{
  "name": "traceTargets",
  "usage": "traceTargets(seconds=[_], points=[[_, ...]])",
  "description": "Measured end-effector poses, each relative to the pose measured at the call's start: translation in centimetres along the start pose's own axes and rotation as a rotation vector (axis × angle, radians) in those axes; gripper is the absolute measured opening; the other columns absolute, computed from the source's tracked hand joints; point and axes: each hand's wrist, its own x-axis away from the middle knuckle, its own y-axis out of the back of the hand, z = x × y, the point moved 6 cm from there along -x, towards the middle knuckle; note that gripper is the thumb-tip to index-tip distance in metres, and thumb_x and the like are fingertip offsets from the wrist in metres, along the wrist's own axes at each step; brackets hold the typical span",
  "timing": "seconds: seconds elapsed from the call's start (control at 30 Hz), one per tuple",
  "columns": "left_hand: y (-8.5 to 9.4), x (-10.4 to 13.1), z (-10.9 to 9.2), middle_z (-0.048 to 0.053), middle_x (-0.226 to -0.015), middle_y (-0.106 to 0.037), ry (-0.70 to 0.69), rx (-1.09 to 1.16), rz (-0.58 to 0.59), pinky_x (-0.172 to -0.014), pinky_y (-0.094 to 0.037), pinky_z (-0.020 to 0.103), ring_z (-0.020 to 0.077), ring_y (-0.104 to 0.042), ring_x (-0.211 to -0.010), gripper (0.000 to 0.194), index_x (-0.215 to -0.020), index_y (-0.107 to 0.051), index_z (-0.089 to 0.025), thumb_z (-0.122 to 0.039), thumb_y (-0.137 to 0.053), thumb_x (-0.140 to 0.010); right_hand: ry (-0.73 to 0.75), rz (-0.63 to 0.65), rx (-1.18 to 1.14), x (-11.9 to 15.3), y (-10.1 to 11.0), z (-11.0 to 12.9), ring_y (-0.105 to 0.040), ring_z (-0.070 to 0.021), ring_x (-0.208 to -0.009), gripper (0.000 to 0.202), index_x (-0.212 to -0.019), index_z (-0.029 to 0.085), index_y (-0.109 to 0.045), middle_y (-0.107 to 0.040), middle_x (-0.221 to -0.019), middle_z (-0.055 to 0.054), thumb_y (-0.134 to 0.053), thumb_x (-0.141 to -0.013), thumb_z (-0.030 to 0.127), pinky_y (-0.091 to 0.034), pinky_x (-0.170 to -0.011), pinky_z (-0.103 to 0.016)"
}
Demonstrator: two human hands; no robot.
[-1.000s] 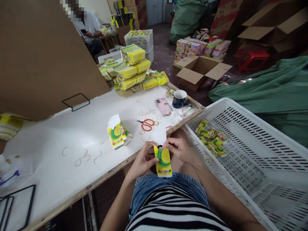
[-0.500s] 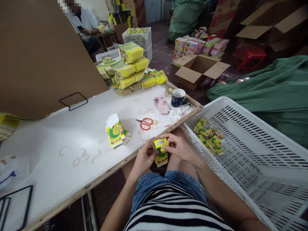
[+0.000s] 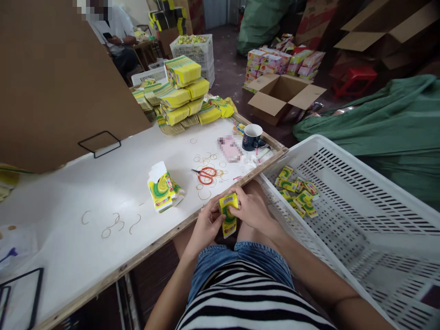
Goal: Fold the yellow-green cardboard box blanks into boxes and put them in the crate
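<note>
A small yellow and green box with a barcode on its upper end is held between both hands above my lap, at the table's edge. My left hand grips its left side, thumb on the front. On the other side my right hand has its fingers closed around the box's upper right part. Several flat cartons of the same print lie in a small pile on the white table, left of my hands. Red-handled scissors rest among loose rubber bands beyond them.
At my right stands a white perforated crate with several small yellow boxes inside. Bundled yellow cartons are stacked at the table's far end, near a dark mug. An open cardboard box stands on the floor. A person sits at the back left.
My right hand's fingers have closed in on the box's upper part, and its top end appears tilted and narrower. The whole view has shifted slightly.
</note>
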Motion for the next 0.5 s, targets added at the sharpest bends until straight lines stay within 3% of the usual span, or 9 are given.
traceTargets(seconds=[0.1,0.23,0.3,0.37,0.43,0.5], points=[[0.5,-0.2,-0.4,0.012,-0.119,-0.066,0.0,0.05,-0.029,-0.082,-0.055,0.032,0.0229,-0.067,-0.098,0.055,-0.129,-0.046,-0.021,-0.027,-0.069,-0.08,0.068,-0.002,-0.11,0.0,0.2,-0.2,-0.058,-0.0167,-0.06,0.035,-0.114,0.022,-0.06,-0.065,-0.07,0.001,-0.062,-0.079,0.023,-0.039,-0.057,-0.025],[-0.1,-0.6,-0.4,0.012,-0.112,-0.069,0.009,0.09,0.006,-0.074,-0.058,0.032,0.022,-0.07,-0.087,0.054,-0.126,-0.049,-0.02,-0.025,-0.072,-0.077,0.132,-0.043,-0.447,0.4,0.0,-0.6,-0.065,-0.0194,-0.085,0.028,-0.112,0.023,-0.066,-0.069,-0.105,-0.006,-0.055,-0.088,0.033,-0.05,-0.073,-0.029],[-0.9,-0.7,-0.1,0.013,-0.115,-0.068,-0.019,0.058,0.027,-0.071,-0.059,0.032,0.0207,-0.07,-0.082,0.053,-0.128,-0.048,-0.02,-0.026,-0.071,-0.079,0.116,-0.056,-0.546,0.6,-0.1,-0.9,-0.065,-0.021,-0.093,0.028,-0.11,0.022,-0.068,-0.069,-0.107,-0.006,-0.055,-0.089,0.035,-0.052,-0.079,-0.032],[-1.2,-0.6,-0.3,0.013,-0.121,-0.065,-0.093,-0.051,0.007,-0.079,-0.059,0.036,0.0225,-0.069,-0.091,0.05,-0.131,-0.047,-0.021,-0.027,-0.064,-0.084,0.118,-0.084,-0.521,0.8,0.5,-1.1,-0.065,-0.0219,-0.095,0.025,-0.105,0.022,-0.07,-0.07,-0.103,-0.007,-0.056,-0.089,0.034,-0.052,-0.082,-0.033],[-0.2,-0.2,-1.5,0.013,-0.129,-0.061,-0.215,-0.29,-0.092,-0.096,-0.052,0.042,0.0253,-0.062,-0.112,0.046,-0.133,-0.046,-0.023,-0.026,-0.056,-0.089,0.136,-0.24,-0.354,1.4,2.9,-1.8,-0.064,-0.0226,-0.093,0.022,-0.099,0.021,-0.072,-0.07,-0.098,-0.008,-0.056,-0.089,0.032,-0.052,-0.084,-0.036],[2.4,0.6,-3.7,0.012,-0.139,-0.053,-0.347,-0.632,-0.286,-0.111,-0.038,0.047,0.026,-0.047,-0.131,0.045,-0.134,-0.047,-0.023,-0.024,-0.053,-0.09,0.134,-0.534,-0.075,2.4,6.7,-2.8,-0.061,-0.025,-0.096,0.023,-0.097,0.019,-0.073,-0.068,-0.099,-0.01,-0.054,-0.089,0.031,-0.047,-0.091,-0.043]])
